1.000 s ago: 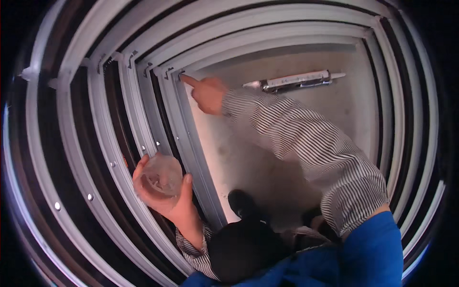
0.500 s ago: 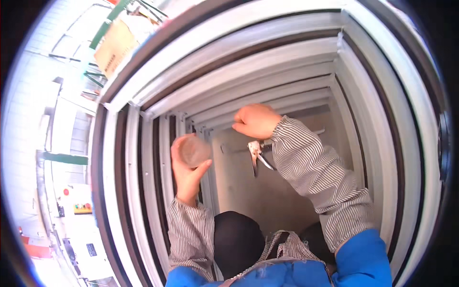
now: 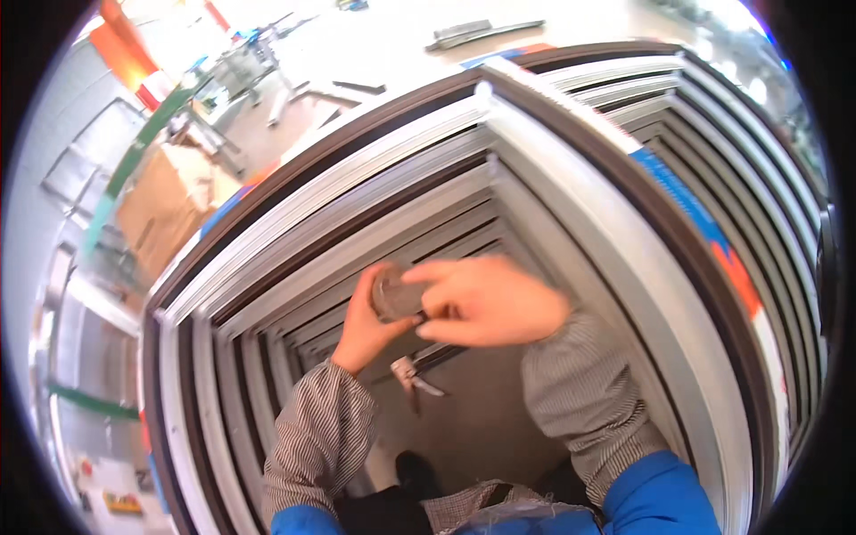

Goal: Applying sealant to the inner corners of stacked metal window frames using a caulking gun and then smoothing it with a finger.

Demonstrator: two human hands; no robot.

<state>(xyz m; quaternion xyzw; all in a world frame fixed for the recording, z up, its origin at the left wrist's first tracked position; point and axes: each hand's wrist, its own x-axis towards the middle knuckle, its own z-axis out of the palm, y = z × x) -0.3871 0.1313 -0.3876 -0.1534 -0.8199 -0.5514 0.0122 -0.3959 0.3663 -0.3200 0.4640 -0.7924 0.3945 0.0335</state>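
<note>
My left hand (image 3: 361, 323) is wrapped round a clear, round cup-like container (image 3: 390, 300) with its mouth tilted toward my right hand. What lies inside it is too blurred to tell. Close against the container's right side is my right hand (image 3: 486, 301), smeared by motion. Its fingers are bent, with the index finger reaching to the rim; anything pinched in them is hidden. Below both hands, a caulking gun (image 3: 407, 373) with a pale body and a metal trigger rests low within the frames.
Stacked rectangular white-and-brown frames (image 3: 192, 419) surround me on the left, front and right. Another stack (image 3: 749, 178) stands beyond the right wall. Outside at the left are a cardboard box (image 3: 165, 209) and a green rail (image 3: 94, 401). Grey floor (image 3: 473, 410) shows below my hands.
My right hand has come down from the far side to the container in my left hand. The view has turned, showing more of the surroundings beyond the frames.
</note>
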